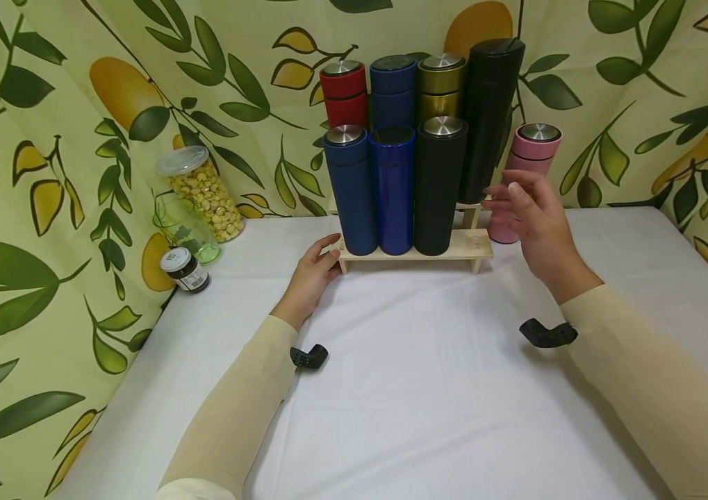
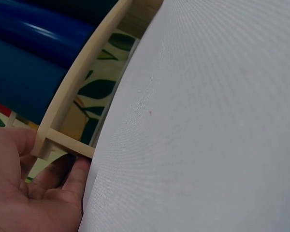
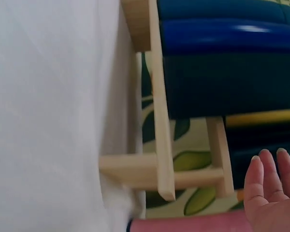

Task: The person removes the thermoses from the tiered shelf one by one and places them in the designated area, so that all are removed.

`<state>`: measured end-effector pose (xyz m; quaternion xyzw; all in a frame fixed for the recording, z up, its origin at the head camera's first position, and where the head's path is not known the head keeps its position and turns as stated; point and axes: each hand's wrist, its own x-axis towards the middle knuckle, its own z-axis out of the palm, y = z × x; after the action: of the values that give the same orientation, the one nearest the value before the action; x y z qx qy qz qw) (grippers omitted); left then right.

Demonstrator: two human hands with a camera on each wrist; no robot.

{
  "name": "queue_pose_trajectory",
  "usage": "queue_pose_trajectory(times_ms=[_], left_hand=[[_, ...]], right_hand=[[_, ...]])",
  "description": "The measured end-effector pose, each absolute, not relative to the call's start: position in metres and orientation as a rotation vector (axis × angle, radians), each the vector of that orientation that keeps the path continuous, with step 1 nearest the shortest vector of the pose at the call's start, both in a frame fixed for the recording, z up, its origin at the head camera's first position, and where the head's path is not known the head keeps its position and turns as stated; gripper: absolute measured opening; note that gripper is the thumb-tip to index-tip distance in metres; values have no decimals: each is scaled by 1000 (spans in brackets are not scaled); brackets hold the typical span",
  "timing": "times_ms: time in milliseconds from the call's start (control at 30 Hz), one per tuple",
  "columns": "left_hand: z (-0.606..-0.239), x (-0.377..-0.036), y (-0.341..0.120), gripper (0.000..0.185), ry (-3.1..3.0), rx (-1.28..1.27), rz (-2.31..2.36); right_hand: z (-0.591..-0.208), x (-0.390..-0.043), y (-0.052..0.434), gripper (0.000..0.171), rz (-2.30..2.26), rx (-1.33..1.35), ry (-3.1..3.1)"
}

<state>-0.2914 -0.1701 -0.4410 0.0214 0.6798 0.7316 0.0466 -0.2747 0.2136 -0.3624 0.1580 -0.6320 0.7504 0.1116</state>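
A two-step wooden rack [image 1: 475, 243] carries upright thermos bottles. At its left end my left hand [image 1: 308, 281] grips the lower step; in the left wrist view, the thumb and curled fingers [image 2: 75, 179] meet around the corner by the leg. A matte navy bottle [image 1: 351, 194], a glossy blue bottle [image 1: 394, 194] and a black bottle [image 1: 440, 191] stand in front. Behind are red [image 1: 346, 97], blue [image 1: 392, 94] and gold [image 1: 440, 82] bottles and a tall black bottle [image 1: 490, 118]. My right hand [image 1: 538, 232], fingers spread and holding nothing, is beside that tall one, partly covering a pink bottle [image 1: 533, 151].
At the table's left stand a lidded jar of yellowish pieces [image 1: 206, 198], a greenish glass [image 1: 187, 229] and a small dark jar with a white lid [image 1: 186, 271]. White cloth [image 1: 416, 382] covers the table. A leaf-patterned curtain [image 1: 235, 69] hangs close behind the rack.
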Motion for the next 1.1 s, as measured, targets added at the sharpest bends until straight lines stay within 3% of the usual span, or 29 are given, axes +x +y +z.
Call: queue_pose_trajectory(times_ms=[300,867,1100], left_hand=[[-441,-292,-170,47,2073,50,2229],[-440,-291,-170,47,2096,65,2211],[-440,-291,-170,48,2084,67,2220]], right_hand=[[-367,-279,189,48,2067,473,-2062],[-363,-293,158,87,1908,344,-2261],[-365,-297,150,91,1872,319,-2242]])
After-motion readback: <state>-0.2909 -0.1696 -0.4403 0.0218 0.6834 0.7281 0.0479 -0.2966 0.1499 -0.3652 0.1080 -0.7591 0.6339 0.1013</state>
